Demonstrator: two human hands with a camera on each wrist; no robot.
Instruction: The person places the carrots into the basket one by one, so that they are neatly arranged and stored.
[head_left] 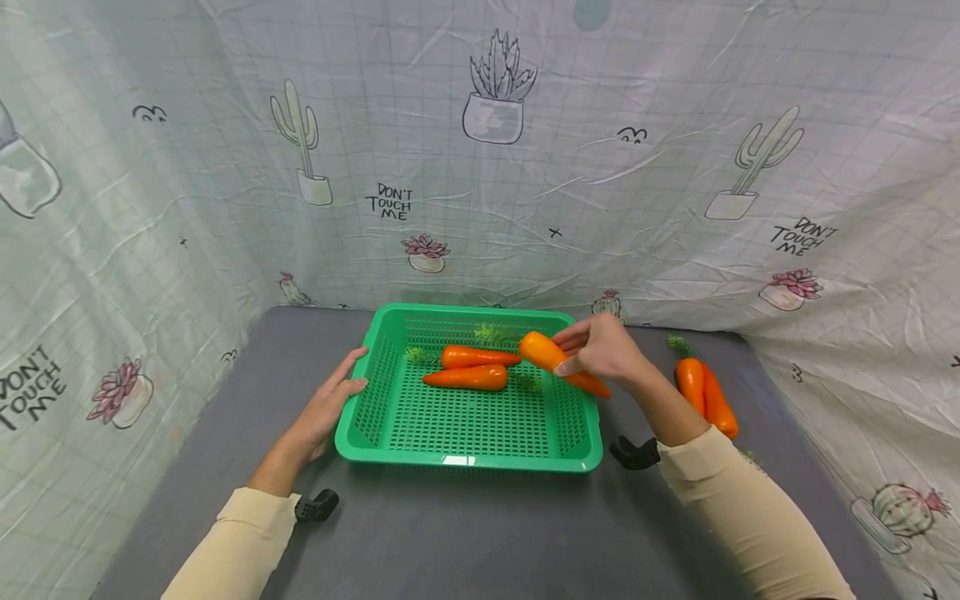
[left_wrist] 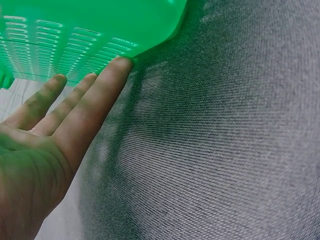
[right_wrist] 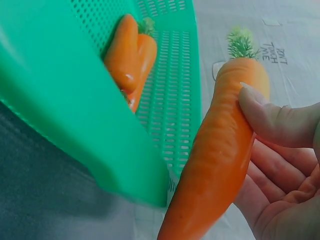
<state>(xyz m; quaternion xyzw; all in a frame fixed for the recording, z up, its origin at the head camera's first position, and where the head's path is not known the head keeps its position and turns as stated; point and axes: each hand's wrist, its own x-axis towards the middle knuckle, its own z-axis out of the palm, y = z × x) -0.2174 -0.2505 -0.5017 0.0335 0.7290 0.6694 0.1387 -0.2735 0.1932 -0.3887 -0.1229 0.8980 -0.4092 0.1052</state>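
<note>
A green plastic basket (head_left: 468, 461) stands on the grey tabletop. Two orange carrots (head_left: 467, 377) with green tops lie inside it, pointing opposite ways. My right hand (head_left: 606, 350) pinches a third carrot (head_left: 546, 352) between thumb and fingers, above the basket's right rim. In the right wrist view this held carrot (right_wrist: 220, 135) hangs tilted, its leafy top away from me and the tip near the rim. My left hand (head_left: 326, 410) is at the basket's left side. Its straight fingers (left_wrist: 95, 105) touch the outer wall in the left wrist view.
More carrots (head_left: 705, 392) lie side by side on the table, right of my right forearm. A white cloth (head_left: 465, 208) printed with cactus drawings hangs behind the table and along both sides. Black wrist mounts (head_left: 635, 452) jut out below both wrists.
</note>
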